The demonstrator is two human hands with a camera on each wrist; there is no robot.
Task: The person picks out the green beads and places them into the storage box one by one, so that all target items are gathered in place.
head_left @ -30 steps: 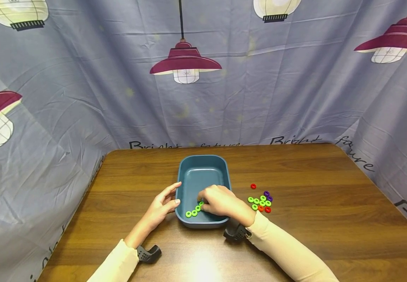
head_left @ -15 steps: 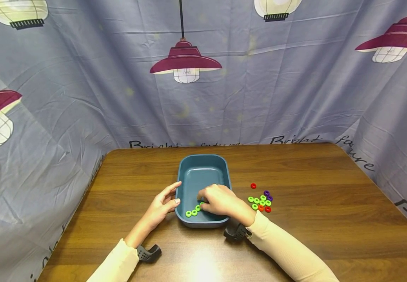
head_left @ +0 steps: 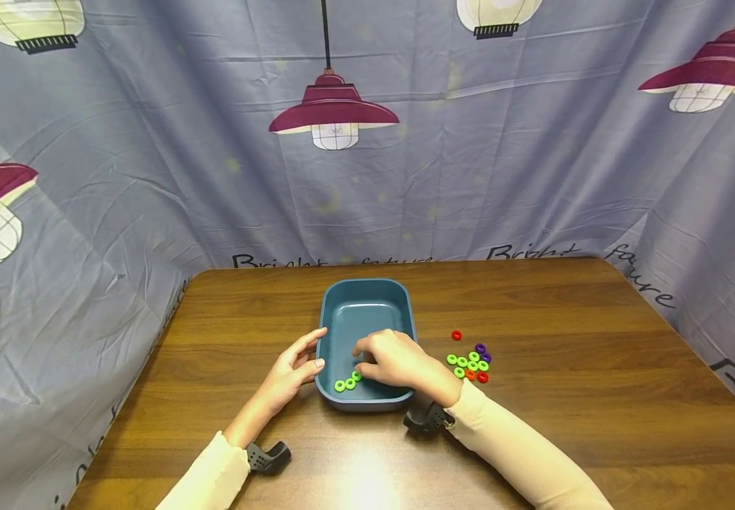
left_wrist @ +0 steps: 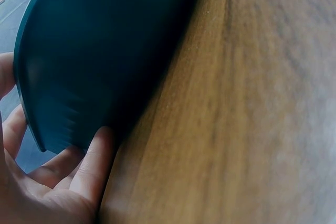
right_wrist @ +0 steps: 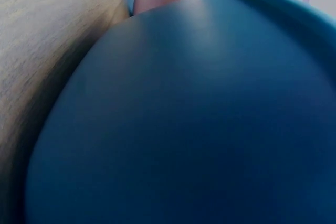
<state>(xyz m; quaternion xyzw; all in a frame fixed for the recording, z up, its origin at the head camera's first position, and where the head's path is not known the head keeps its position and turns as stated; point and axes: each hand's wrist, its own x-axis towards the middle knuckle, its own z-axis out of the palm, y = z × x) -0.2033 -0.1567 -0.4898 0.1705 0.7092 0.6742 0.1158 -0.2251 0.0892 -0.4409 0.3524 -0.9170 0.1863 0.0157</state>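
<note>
The left hand [head_left: 291,372] rested loosely against the tray [head_left: 361,329] at 9 o'clock, while the right hand [head_left: 393,360], its grip impossible to tell, seemed to need a light touch beside the green rings [head_left: 350,388] inside at 7 o'clock

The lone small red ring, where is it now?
In the head view, the lone small red ring lies right of the teal rectangular tray, beyond the multicoloured cluster of rings.

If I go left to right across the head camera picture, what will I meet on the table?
Left sleeve → left grip → blue bin → little coloured rings outside it.
</note>
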